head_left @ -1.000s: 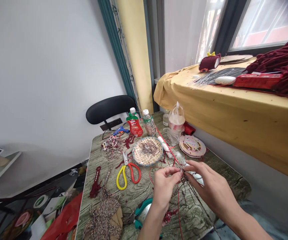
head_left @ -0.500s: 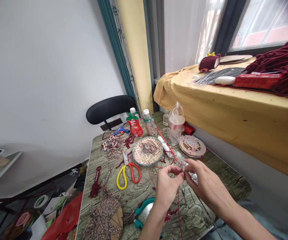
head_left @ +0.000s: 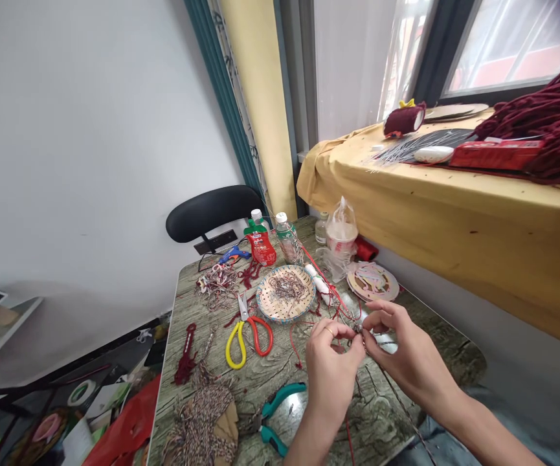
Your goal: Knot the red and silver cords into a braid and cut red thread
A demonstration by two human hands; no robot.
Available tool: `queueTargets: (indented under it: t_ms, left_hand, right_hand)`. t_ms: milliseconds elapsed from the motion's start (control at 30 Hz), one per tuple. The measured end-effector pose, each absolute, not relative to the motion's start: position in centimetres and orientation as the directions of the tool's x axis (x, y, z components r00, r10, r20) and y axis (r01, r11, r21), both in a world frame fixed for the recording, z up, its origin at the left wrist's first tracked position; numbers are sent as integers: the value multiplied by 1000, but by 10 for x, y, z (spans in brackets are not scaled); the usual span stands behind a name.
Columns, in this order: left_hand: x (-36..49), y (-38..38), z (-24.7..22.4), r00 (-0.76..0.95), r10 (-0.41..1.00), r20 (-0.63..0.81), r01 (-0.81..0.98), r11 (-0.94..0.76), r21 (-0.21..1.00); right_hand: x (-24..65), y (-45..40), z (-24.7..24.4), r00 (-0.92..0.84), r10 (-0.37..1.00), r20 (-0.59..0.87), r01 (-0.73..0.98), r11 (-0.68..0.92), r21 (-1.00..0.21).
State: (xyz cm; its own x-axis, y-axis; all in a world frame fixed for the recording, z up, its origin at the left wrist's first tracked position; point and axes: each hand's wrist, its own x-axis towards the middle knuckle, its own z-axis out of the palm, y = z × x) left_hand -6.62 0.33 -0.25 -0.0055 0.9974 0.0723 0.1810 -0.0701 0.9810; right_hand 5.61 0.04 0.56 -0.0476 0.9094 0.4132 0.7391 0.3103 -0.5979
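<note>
Above the table [head_left: 202,401], left hand [head_left: 331,369] and right hand [head_left: 408,359] both pinch a partly knotted cord piece [head_left: 357,329], its loose strands unworked.

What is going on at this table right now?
A person pinches a small knot of thin cords between the left hand and right hand, just above the table. A red cord runs from it toward the bottles. Scissors, a woven tray and teal pliers lie nearby.
</note>
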Motion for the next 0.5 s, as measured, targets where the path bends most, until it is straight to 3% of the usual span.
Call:
queueTargets:
  t_ms: [233, 300, 500]
  left_hand:
    - [-63, 7, -2, -39, 996, 85, 238, -73, 969]
    - [-62, 7, -1, -48, 995, 84, 236, -70, 969]
    - [-66, 9, -13, -55, 998, -22, 159, 30, 987]
  right_hand:
    - [60, 3, -3, -145, 811, 567, 805, 430, -408]
    - [60, 3, -3, -157, 807, 569, 802, 440, -403]
    - [64, 0, 11, 69, 930, 362, 625, 243, -742]
